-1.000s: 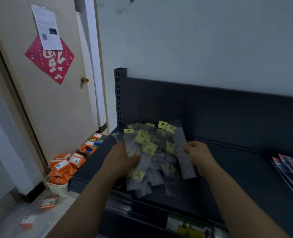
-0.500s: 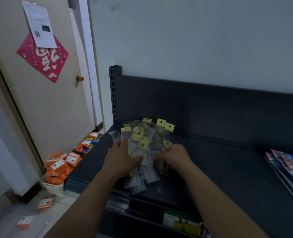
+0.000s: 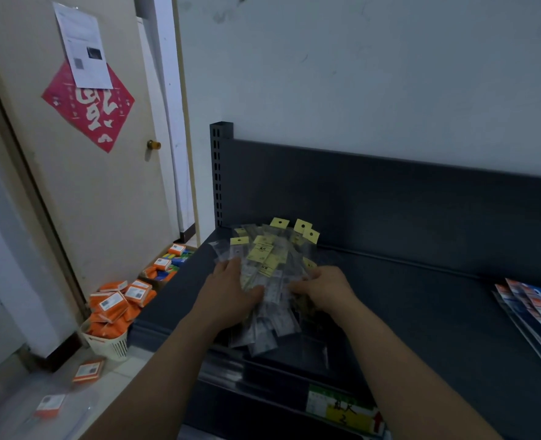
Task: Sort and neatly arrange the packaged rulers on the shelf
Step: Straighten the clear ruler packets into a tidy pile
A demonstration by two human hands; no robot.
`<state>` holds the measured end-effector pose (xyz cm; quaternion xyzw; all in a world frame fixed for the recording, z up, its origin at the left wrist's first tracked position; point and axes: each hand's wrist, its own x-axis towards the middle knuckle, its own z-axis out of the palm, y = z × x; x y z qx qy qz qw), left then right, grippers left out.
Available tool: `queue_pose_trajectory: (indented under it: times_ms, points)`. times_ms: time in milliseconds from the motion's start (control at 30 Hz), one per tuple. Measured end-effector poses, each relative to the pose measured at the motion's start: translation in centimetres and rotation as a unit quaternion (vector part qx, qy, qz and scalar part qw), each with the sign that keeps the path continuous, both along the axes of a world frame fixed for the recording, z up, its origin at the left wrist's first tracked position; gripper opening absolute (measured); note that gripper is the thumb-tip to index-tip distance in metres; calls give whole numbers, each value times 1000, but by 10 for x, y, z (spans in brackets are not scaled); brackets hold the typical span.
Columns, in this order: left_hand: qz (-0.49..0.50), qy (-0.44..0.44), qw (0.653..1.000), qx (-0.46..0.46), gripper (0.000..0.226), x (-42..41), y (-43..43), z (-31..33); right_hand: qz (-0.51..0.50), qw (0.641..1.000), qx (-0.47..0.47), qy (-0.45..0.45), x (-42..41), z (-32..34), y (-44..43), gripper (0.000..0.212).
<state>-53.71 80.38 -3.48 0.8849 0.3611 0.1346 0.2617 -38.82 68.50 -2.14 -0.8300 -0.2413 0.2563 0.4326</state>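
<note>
The packaged rulers (image 3: 269, 265) lie in a loose, fanned heap on the dark shelf (image 3: 421, 312), just in front of and to the right of its slotted post (image 3: 220, 173), which stands at the shelf's back left corner; their yellow header cards (image 3: 278, 222) point toward the back panel beside the post, and their clear ends reach the shelf's front lip. The heap sits between the two hands, which close in on it from either side. The left hand (image 3: 231, 296) is on the side nearer the post; it lies palm down on the packs with fingers fairly straight and spread, and the thumb reaches in toward the middle of the heap. The right hand (image 3: 323, 290) is on the side farther from the post; its fingers are curled in over the heap's right edge and grip some packs there, though how many cannot be told.

Far to the right of the post, at the shelf's other end, lies a slanted stack of blue-and-red packets (image 3: 536, 309); a green and yellow price label (image 3: 342, 408) sits on the front rail well below the post. To the left of the post and lower, on the floor, a white basket (image 3: 110, 344) is heaped with orange boxes (image 3: 113, 304); behind it stands a door (image 3: 72, 201) bearing a red paper diamond (image 3: 88, 106).
</note>
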Motion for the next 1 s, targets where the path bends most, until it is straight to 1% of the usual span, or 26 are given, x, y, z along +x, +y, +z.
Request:
queue_pose_trajectory:
  times_ms: [67, 133, 233, 300, 367, 433, 467, 567, 667, 700, 733, 800, 833, 867, 933, 1000]
  points:
    - [-2, -5, 1000, -10, 83, -1, 0, 1, -14, 996, 64, 60, 5, 3, -7, 11]
    - [-7, -7, 1000, -16, 84, 1, 1, 1, -42, 985, 130, 107, 13, 7, -17, 4]
    - [-26, 4, 1000, -4, 83, 10, -1, 0, -78, 970, 192, 125, 26, 12, -35, 13]
    - [-34, 23, 999, 30, 78, 20, -5, 2, -82, 961, 225, 138, 31, 15, -47, 15]
    - [-20, 42, 996, 82, 73, 29, -10, 9, -82, 949, 261, 159, 35, 18, -59, 18]
    - [-26, 26, 992, 122, 69, 37, -15, 18, -70, 945, 276, 161, 39, 22, -72, 21]
    - [-47, 4, 990, 130, 68, 42, -18, 23, -57, 945, 278, 161, 41, 24, -78, 22]
    - [-148, -40, 982, 110, 65, 57, -28, 38, -5, 946, 281, 161, 46, 32, -95, 20]
    - [-219, -21, 967, 129, 63, 73, -39, 53, 37, 946, 280, 160, 52, 41, -107, 15]
    - [-243, -7, 963, 115, 58, 77, -42, 59, 42, 944, 284, 161, 54, 43, -109, 13]
    - [-272, 1, 959, 74, 50, 79, -47, 65, 43, 942, 291, 162, 56, 44, -112, 12]
    - [-334, -6, 941, -49, 27, 80, -58, 70, 35, 935, 311, 168, 61, 44, -114, 15]
    - [-348, -20, 933, -90, 21, 80, -64, 70, 25, 930, 322, 174, 62, 45, -115, 17]
    - [-343, -34, 931, -123, 23, 80, -69, 69, 12, 929, 324, 176, 62, 45, -116, 19]
    - [-298, -76, 928, -211, 26, 81, -77, 63, -36, 943, 286, 164, 60, 46, -116, 20]
    - [-236, -131, 908, -320, 19, 83, -86, 56, -98, 955, 232, 159, 58, 42, -117, 30]
